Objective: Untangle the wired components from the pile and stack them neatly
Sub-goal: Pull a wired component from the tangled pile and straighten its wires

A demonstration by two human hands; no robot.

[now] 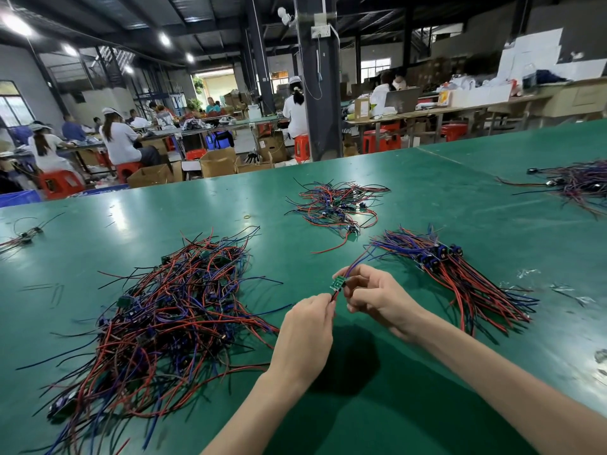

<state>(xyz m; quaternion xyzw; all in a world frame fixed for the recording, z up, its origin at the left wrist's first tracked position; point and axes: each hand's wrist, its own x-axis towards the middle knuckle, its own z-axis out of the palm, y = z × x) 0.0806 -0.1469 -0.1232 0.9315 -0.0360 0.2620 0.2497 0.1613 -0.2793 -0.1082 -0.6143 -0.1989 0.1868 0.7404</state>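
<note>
A big tangled pile of red, black and blue wired components [164, 323] lies at the left on the green table [377, 405]. To the right lies a neater stack [460, 277] with wires aligned. Between them I hold one small green circuit board [337, 284] above the table. My right hand [377, 297] pinches the board, whose blue wires run up toward the stack. My left hand [308, 330] pinches the red and black wires just below the board.
A smaller loose bunch of wires [335, 205] lies further back in the middle, another pile [578, 185] at the far right, a few pieces [23, 238] at the far left. Beyond the table's far edge, people sit at other benches.
</note>
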